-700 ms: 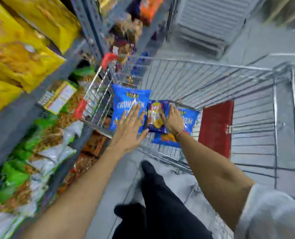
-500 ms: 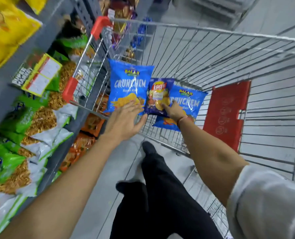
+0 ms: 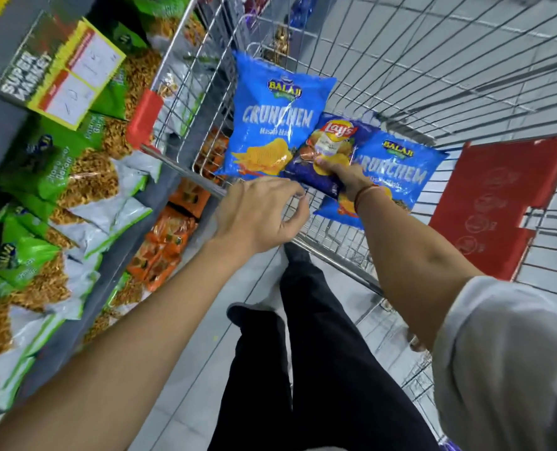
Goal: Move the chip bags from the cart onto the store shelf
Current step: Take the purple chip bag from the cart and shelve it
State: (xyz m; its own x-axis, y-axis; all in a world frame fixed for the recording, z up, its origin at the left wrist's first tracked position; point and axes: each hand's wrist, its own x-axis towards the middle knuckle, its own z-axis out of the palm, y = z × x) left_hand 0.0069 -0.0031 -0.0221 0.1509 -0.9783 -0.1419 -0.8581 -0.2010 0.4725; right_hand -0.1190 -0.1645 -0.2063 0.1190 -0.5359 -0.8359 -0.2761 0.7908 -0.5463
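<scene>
Gripping the Lay's bag (image 3: 330, 148) in the cart (image 3: 400, 76).
Right hand (image 3: 348, 180) clenched it; left hand (image 3: 260, 213) hovered loosely curled, empty. Better to lift gently, avoiding crushing.

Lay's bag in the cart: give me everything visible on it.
The Lay's bag is a small, dark blue, glossy, crinkled packet with a red and yellow logo and printed chips. It lies tilted in the cart, between and overlapping two larger light blue Crunchem bags, the left and the right. The right hand grips its lower edge, thumb on the front. The left hand hovers just below, and contact with it is unclear.
</scene>
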